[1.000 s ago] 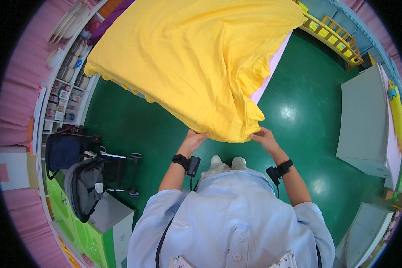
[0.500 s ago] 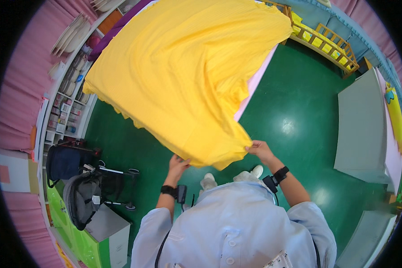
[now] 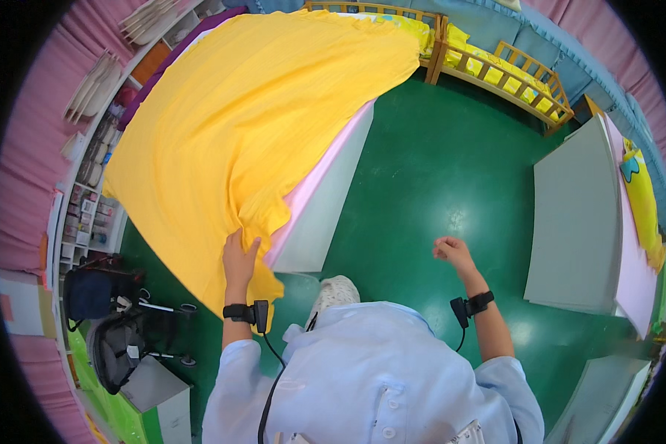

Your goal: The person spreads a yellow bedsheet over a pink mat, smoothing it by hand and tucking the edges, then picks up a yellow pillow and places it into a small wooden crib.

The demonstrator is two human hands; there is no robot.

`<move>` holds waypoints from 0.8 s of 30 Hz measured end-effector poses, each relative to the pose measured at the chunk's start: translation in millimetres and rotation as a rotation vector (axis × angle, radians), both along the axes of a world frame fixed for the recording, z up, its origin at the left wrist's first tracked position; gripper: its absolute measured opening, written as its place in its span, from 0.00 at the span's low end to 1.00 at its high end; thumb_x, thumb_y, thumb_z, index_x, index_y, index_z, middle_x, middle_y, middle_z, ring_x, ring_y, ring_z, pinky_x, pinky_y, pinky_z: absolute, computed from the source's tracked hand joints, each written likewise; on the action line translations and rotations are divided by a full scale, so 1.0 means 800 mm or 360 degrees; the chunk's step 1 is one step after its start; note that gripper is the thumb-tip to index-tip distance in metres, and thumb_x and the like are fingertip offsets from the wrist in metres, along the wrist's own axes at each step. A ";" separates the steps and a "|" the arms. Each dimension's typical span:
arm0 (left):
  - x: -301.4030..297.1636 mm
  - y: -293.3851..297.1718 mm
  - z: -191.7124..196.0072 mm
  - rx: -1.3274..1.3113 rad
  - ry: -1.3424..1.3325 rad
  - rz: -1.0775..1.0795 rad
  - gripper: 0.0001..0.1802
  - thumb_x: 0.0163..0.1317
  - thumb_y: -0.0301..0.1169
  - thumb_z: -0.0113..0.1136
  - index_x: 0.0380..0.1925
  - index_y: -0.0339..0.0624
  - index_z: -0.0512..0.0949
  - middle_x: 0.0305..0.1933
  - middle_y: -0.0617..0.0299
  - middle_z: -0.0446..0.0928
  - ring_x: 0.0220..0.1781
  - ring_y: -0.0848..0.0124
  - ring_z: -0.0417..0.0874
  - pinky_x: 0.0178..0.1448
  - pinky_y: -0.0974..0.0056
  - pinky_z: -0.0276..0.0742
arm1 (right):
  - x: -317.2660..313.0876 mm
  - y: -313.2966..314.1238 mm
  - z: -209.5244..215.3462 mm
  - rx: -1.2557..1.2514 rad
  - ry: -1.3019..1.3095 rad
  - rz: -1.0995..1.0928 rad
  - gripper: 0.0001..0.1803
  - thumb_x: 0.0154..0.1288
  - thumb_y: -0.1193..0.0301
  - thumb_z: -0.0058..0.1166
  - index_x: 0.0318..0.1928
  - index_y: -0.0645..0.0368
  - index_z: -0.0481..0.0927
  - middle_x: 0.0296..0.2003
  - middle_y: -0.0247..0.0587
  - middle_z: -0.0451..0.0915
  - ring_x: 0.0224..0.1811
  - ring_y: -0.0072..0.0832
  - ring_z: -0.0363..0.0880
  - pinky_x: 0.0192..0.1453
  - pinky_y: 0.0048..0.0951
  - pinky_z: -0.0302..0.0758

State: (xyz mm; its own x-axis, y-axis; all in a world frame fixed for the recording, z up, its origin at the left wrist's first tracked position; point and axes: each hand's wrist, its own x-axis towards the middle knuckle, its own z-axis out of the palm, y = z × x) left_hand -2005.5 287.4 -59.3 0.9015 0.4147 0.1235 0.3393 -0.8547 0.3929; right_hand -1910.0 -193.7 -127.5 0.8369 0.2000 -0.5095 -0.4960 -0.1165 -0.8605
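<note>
Left hand (image 3: 240, 259) reaches forward, fingers extended and flat; right hand (image 3: 451, 250) hangs loosely curled, empty, forearm angled outward.

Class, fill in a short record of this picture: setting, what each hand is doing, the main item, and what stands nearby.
Setting: room with green floor
Main item: yellow sheet spread over a low bed, one edge hanging toward the floor
Left hand: on the sheet's near edge, fingers pressing the cloth
Right hand: free, loosely curled, above the floor
Nearby: wooden cots, grey beds, stroller with bags
</note>
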 end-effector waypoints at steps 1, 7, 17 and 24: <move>0.019 -0.015 0.004 -0.0003 -0.0007 -0.0001 0.33 0.47 0.46 0.63 0.50 0.35 0.69 0.49 0.43 0.69 0.52 0.51 0.68 0.56 0.55 0.63 | 0.014 -0.008 -0.001 -0.0003 0.0030 0.0007 0.09 0.61 0.69 0.50 0.36 0.63 0.75 0.28 0.37 0.77 0.29 0.23 0.76 0.36 0.22 0.74; 0.158 -0.064 0.008 0.0649 -0.0209 -0.0301 0.32 0.42 0.44 0.67 0.47 0.40 0.72 0.44 0.47 0.70 0.47 0.54 0.71 0.47 0.57 0.69 | 0.122 -0.033 0.007 -0.0120 0.0027 -0.0021 0.09 0.61 0.69 0.49 0.35 0.63 0.75 0.27 0.37 0.77 0.29 0.23 0.76 0.35 0.22 0.74; 0.380 -0.158 0.014 0.0079 0.0117 -0.0612 0.18 0.41 0.35 0.66 0.32 0.40 0.73 0.32 0.55 0.74 0.35 0.56 0.76 0.35 0.57 0.73 | 0.363 -0.093 0.031 -0.0222 -0.0285 0.0033 0.09 0.61 0.70 0.49 0.34 0.64 0.75 0.27 0.36 0.76 0.27 0.22 0.75 0.34 0.22 0.73; 0.475 -0.221 -0.002 0.0153 -0.0055 -0.0340 0.14 0.43 0.33 0.66 0.27 0.41 0.73 0.29 0.57 0.73 0.33 0.58 0.75 0.33 0.59 0.72 | 0.571 -0.097 0.040 -0.0115 -0.0266 0.0286 0.08 0.61 0.70 0.49 0.35 0.64 0.75 0.27 0.35 0.75 0.28 0.21 0.74 0.35 0.22 0.73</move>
